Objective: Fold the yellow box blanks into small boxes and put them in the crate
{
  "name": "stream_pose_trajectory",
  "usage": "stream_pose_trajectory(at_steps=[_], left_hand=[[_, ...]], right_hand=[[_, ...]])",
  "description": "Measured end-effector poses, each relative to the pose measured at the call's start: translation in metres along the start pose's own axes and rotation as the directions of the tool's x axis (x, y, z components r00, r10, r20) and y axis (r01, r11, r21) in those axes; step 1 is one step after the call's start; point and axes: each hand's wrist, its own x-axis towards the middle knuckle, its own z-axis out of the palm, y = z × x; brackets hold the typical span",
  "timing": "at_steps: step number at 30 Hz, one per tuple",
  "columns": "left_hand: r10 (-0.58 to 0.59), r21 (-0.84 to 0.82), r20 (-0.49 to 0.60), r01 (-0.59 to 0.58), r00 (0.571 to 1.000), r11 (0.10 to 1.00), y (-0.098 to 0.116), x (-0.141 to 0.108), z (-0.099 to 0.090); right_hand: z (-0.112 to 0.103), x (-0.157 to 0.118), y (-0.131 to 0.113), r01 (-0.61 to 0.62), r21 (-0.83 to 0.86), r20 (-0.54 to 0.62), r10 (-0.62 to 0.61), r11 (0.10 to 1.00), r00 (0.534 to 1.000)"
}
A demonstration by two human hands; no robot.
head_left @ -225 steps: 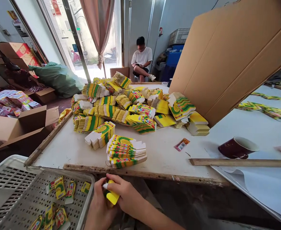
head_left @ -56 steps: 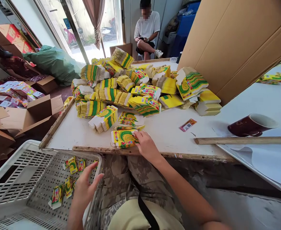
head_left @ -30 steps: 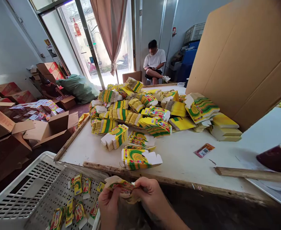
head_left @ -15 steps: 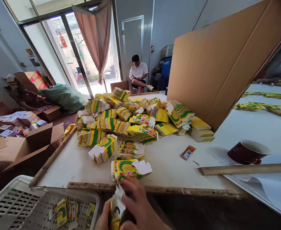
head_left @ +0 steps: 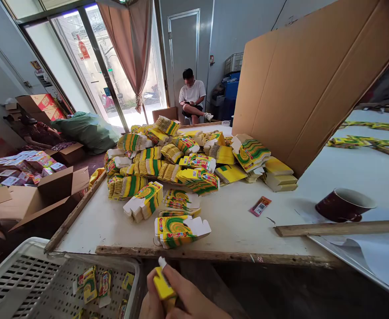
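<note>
White plastic crate (head_left: 31, 283) sits at the lower left of the frame, pulled close beside the seated person, with a few folded yellow-green cartons (head_left: 93, 285) lying on its slatted floor. At the bottom centre both hands meet below the table edge (head_left: 194, 254): the left hand (head_left: 151, 305) and right hand (head_left: 194, 303) are clamped together on one small yellow carton (head_left: 163, 285), held upright, its white flap on top, probably so the end can be tucked in. Just above, at the near edge within easy reach, lies a short stack of flat blanks (head_left: 177, 230), with the big heap of bundles (head_left: 167, 159) behind. Farther right lie a brown mug (head_left: 345, 204) and a wooden batten (head_left: 340, 228).
</note>
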Motion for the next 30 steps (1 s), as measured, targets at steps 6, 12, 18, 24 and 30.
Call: stream_pose_trajectory(at_steps=[6, 12, 18, 24, 30], left_hand=[[0.141, 0.017, -0.170, -0.141, 0.975, 0.990, 0.002, 0.006, -0.005], [0.194, 0.029, -0.047, -0.193, 0.980, 0.981, -0.009, 0.006, -0.030], [0.149, 0.066, 0.224, -0.167, 0.963, 0.984, 0.011, 0.013, -0.045], [0.099, 0.218, 0.214, -0.147, 0.972, 0.965, 0.034, 0.020, -0.060], [-0.085, 0.541, -0.064, 0.106, 0.994, 0.834, -0.032, 0.011, -0.151]], right_hand=[[-0.006, -0.006, -0.017, 0.027, -0.333, -0.031, -0.040, 0.942, 0.999], [-0.022, -0.009, -0.017, 0.037, -0.450, 0.091, 0.004, 0.892, 0.996], [-0.038, -0.007, -0.027, 0.036, -0.455, 0.132, 0.028, 0.890, 0.991], [-0.013, 0.001, -0.020, -0.011, -0.319, -0.113, -0.027, 0.948, 0.993], [-0.051, 0.009, -0.017, 0.004, -0.456, -0.324, -0.170, 0.890, 0.931]])
